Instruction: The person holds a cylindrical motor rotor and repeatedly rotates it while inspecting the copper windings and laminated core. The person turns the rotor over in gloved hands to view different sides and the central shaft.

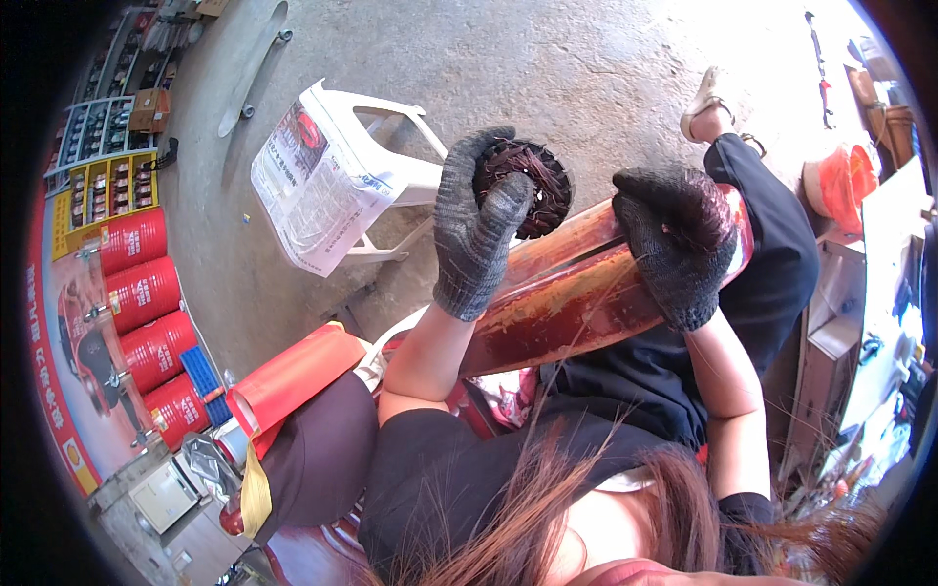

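Observation:
My left hand (467,239), in a dark grey knit glove, is closed around a round black-rimmed piece (553,200) full of dark reddish-brown strands, with the thumb pressed across its face. Its exact kind does not show. To the right, my right hand (672,259), gloved alike, closes on a bundle of fine dark reddish-brown strands (705,208) that bulges out beside the fingers. Under both hands, a long worn red-brown curved panel (567,308) lies slantwise over my lap. The right hand is above its right end, and whether it touches the panel I cannot tell.
Ahead to the left stands a white plastic stool (391,122) with newspaper (313,186) over its seat. Red drums (137,283) and stocked shelves (98,137) line the left side. An orange-red bucket (842,186) stands at the right by a cluttered bench (879,322). A skateboard (256,68) lies far left.

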`<state>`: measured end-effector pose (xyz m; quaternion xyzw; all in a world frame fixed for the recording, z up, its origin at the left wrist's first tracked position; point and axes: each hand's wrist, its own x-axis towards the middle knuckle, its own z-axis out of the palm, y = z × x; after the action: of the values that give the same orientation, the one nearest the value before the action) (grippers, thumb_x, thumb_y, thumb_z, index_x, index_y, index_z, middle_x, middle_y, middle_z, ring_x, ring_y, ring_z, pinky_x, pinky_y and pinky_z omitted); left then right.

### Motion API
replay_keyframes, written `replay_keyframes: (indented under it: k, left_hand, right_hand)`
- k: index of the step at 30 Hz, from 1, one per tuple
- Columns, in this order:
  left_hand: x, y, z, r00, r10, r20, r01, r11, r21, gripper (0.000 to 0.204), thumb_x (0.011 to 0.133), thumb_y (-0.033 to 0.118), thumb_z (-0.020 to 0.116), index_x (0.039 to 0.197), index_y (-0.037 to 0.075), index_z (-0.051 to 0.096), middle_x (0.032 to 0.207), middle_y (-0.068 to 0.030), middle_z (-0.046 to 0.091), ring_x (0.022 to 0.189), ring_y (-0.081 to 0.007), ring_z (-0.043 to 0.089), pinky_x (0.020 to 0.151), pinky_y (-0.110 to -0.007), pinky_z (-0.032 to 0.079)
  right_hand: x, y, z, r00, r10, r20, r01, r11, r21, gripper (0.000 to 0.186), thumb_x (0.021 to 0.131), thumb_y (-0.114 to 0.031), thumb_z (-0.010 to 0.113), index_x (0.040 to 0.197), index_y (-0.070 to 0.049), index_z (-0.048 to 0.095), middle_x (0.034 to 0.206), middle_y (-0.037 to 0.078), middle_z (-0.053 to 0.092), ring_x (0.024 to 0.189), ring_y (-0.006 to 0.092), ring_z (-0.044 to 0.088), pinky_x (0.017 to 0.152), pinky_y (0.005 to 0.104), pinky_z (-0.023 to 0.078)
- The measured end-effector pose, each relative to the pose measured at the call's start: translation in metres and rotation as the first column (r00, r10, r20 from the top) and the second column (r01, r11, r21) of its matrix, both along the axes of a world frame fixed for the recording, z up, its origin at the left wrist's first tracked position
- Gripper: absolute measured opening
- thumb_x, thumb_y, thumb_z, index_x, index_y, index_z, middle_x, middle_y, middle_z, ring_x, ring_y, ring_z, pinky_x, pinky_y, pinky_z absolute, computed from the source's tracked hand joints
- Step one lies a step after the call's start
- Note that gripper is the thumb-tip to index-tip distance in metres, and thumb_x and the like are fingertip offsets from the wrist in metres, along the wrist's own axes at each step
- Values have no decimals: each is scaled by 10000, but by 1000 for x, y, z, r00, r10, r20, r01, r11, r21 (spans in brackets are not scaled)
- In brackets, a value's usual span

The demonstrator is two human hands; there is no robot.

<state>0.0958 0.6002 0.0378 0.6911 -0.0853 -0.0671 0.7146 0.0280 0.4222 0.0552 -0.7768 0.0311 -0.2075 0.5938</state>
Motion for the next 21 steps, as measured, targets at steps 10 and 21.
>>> replay_keyframes:
  k: [10, 21]
  left_hand:
    - [-2, -2, 4, 995, -89, 49, 85, 993, 83, 509, 831, 268, 647, 1211, -30, 484, 1064, -96, 566, 964, -151, 558, 870, -291, 468]
    - [-4, -3, 6, 985, -143, 91, 124, 974, 188, 489, 793, 207, 693, 1183, -12, 494, 1029, -98, 555, 933, -154, 569, 825, -289, 487]
  right_hand:
    - [11, 3, 2, 984, 138, -113, -138, 990, 3, 206, 769, -48, 720, 971, -30, 683, 804, 102, 669, 712, 174, 651, 652, 286, 513]
    - [22, 4, 15, 922, 332, -197, -344, 938, -28, 125, 823, -77, 656, 939, -39, 682, 786, 118, 676, 708, 210, 669, 643, 321, 521]
